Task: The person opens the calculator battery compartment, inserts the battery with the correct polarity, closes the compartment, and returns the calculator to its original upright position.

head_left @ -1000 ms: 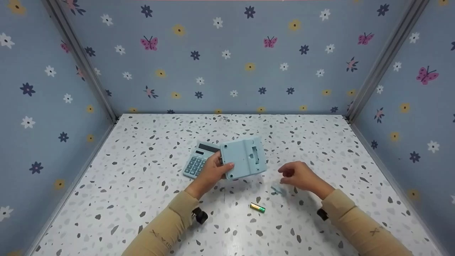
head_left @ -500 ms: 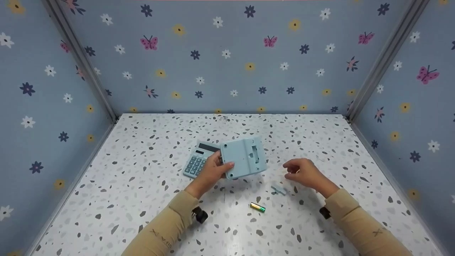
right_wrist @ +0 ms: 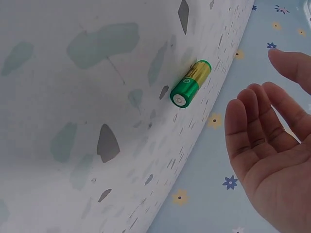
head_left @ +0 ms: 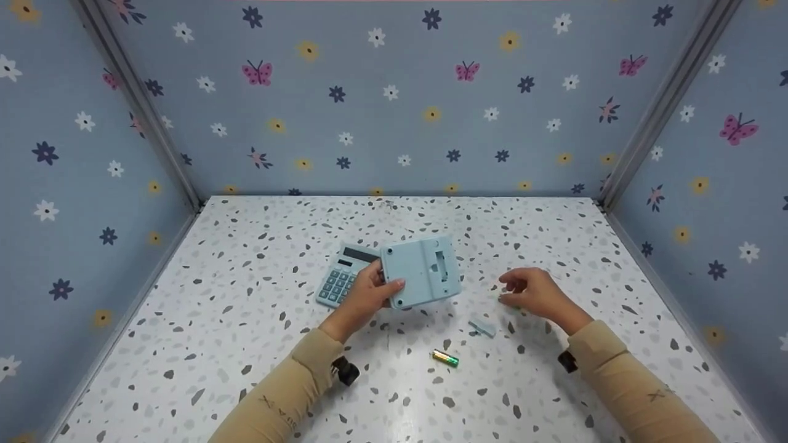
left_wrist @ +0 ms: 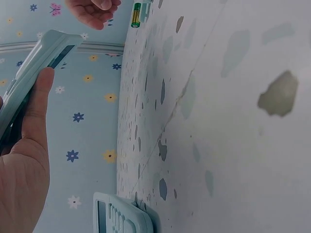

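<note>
My left hand (head_left: 363, 298) grips a light-blue calculator (head_left: 407, 274) by its left edge, thumb on the back. The back faces up, with an uncovered battery slot near its right end. In the left wrist view, fingers (left_wrist: 36, 109) lie along the held calculator (left_wrist: 36, 73). Right of it, my right hand (head_left: 542, 295) hovers with bent, parted fingers. The right wrist view shows that hand (right_wrist: 272, 145) empty beside a green-and-gold battery (right_wrist: 192, 83) on the table. A battery (head_left: 445, 358) and a small light-blue cover (head_left: 482, 328) lie in front.
A second calculator (head_left: 337, 286) lies keys up on the speckled table (head_left: 277, 381), partly behind my left hand. Flower-patterned walls (head_left: 394, 123) enclose the back and both sides.
My right hand has drawn back to the right and slightly away from the small cover, which now shows fully. A bit of green shows by its thumb. The left hand and its calculator stay put.
</note>
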Motion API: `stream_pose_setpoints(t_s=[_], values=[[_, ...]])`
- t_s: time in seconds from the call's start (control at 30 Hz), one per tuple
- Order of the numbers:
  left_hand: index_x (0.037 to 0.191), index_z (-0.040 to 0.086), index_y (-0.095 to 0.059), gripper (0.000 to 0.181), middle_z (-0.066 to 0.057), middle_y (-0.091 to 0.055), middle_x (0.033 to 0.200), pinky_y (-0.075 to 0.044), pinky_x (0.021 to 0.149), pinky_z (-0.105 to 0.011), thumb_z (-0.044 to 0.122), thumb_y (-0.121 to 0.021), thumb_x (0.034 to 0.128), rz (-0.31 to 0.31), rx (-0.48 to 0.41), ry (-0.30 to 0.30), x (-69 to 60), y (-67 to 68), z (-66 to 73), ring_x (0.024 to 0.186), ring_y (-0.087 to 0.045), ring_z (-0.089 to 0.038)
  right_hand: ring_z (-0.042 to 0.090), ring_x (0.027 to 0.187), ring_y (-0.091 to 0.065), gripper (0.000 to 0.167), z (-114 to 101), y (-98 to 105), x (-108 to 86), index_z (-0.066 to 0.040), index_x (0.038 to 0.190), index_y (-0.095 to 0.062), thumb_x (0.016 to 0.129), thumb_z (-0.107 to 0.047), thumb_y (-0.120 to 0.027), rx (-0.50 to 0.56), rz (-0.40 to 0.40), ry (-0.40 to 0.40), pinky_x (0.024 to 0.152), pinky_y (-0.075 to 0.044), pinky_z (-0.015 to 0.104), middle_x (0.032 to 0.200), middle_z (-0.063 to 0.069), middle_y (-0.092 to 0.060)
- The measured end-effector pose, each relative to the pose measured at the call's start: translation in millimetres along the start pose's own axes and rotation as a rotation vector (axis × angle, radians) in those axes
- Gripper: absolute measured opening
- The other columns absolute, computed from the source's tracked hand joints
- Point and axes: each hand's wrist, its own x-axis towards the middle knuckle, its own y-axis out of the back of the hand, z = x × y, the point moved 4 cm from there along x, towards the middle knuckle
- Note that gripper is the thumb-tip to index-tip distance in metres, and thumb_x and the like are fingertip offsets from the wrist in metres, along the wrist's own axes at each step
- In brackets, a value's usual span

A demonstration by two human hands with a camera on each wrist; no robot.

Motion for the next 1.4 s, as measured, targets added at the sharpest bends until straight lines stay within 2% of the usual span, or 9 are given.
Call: stream_pose_setpoints(t_s=[0.43, 0.67, 0.8, 0.93, 1.4], values=[[0.162, 0.007, -0.042, 0.06, -0.023, -0.062, 0.151, -0.064, 0.103, -0.046, 0.01, -0.064, 0.1071, -0.012, -0.005, -0.006, -0.7, 0.8, 0.7, 0.129, -0.071, -0.035, 0.023, 0.093, -0.064, 0.04, 10, 3, 6.4, 0.007, 0.131, -0.072, 0.096, -0.011, -0.081, -0.04, -0.041, -0.081, 0.076, -0.055, 0.033, 0.108, 0.016, -0.072], [0.163, 0.003, -0.041, 0.059, -0.026, -0.061, 0.152, -0.065, 0.101, -0.045, 0.007, -0.063, 0.1081, -0.008, 0.004, -0.012, -0.5, 1.7, -2.8, 0.127, -0.072, -0.033, 0.023, 0.092, -0.065, 0.04, 16, 1, 6.0, 0.008, 0.127, -0.073, 0.095, -0.013, -0.082, -0.078, -0.059, -0.067, 0.075, -0.056, 0.033, 0.105, 0.016, -0.073], [0.163, 0.003, -0.04, 0.06, -0.026, -0.061, 0.152, -0.065, 0.101, -0.046, 0.008, -0.063, 0.108, -0.015, 0.004, -0.023, -0.5, 1.5, -1.6, 0.127, -0.072, -0.033, 0.022, 0.09, -0.064, 0.039, 20, 0, 7.9, 0.007, 0.127, -0.074, 0.096, -0.015, -0.082, -0.096, -0.066, -0.088, 0.075, -0.055, 0.034, 0.104, 0.015, -0.073], [0.163, 0.004, -0.041, 0.06, -0.026, -0.061, 0.152, -0.065, 0.101, -0.046, 0.008, -0.064, 0.1073, -0.014, -0.002, -0.021, -1.1, 1.4, -0.3, 0.127, -0.072, -0.033, 0.021, 0.09, -0.064, 0.04, 24, -2, 8.6, 0.006, 0.128, -0.074, 0.095, -0.015, -0.082, -0.091, -0.078, -0.128, 0.075, -0.056, 0.034, 0.105, 0.014, -0.072], [0.162, 0.003, -0.041, 0.061, -0.026, -0.061, 0.152, -0.064, 0.102, -0.046, 0.009, -0.064, 0.1068, -0.011, 0.0, -0.021, -3.3, 1.5, 2.4, 0.128, -0.072, -0.035, 0.02, 0.089, -0.063, 0.039, 31, -7, 11.9, 0.005, 0.126, -0.075, 0.092, -0.012, -0.084, -0.09, -0.125, -0.158, 0.077, -0.054, 0.032, 0.103, 0.012, -0.073]])
